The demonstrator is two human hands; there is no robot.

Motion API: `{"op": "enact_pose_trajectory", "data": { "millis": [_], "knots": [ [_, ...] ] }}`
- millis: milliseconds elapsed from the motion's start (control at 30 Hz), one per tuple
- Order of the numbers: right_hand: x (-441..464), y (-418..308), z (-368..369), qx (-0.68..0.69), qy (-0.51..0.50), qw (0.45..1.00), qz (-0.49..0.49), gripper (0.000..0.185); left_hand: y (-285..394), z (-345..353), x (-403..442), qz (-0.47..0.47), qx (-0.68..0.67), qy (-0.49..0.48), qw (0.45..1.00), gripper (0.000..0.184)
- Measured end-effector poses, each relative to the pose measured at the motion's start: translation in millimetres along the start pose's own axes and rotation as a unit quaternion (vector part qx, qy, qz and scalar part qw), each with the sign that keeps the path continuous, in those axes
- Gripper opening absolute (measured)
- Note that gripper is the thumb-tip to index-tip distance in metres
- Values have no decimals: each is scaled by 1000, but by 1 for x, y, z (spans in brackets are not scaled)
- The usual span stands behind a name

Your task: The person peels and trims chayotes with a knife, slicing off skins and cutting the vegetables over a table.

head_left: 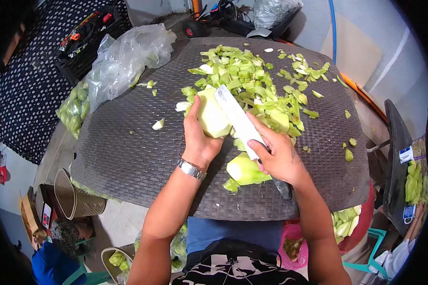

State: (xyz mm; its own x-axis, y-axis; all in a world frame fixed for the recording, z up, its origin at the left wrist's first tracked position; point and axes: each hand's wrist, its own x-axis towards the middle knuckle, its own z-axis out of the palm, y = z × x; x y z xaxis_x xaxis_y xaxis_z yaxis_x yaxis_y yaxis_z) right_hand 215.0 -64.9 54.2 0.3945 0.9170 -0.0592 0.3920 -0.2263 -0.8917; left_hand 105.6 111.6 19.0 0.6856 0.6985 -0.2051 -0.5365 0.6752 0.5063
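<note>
My left hand holds a pale green peeled vegetable upright over the dark woven table. In my right hand is a wide-bladed knife, its blade lying along the right side of the vegetable. Just below the blade a second pale green piece rests on the table. Beside my right wrist lies a dark object, partly hidden by the hand. Behind both hands spreads a large heap of green peelings.
A clear plastic bag with green vegetables lies at the table's left edge. Scattered peelings lie at the back right. A red tub with cut pieces stands below the right edge. At far right, a person's arm shows.
</note>
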Motion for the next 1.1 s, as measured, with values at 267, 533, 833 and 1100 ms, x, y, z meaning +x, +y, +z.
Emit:
{"op": "enact_pose_trajectory", "data": {
  "millis": [267, 533, 833, 1100],
  "knots": [
    [-4, 3, 7, -35, 2, 999, -12, 63, 3, -1, 1, 24, -7, 34, 999, 50],
    [0, 7, 22, -43, 38, 998, -30, 65, -6, -6, 6, 16, 16, -21, 1000, 59],
    [-1, 3, 25, 10, 24, 1000, 7, 66, -10, 2, -1, -7, 20, -43, 999, 63],
    [-7, 2, 28, -25, -13, 999, -29, 65, 16, -16, 15, 37, -26, -59, 997, 70]
  ]
}}
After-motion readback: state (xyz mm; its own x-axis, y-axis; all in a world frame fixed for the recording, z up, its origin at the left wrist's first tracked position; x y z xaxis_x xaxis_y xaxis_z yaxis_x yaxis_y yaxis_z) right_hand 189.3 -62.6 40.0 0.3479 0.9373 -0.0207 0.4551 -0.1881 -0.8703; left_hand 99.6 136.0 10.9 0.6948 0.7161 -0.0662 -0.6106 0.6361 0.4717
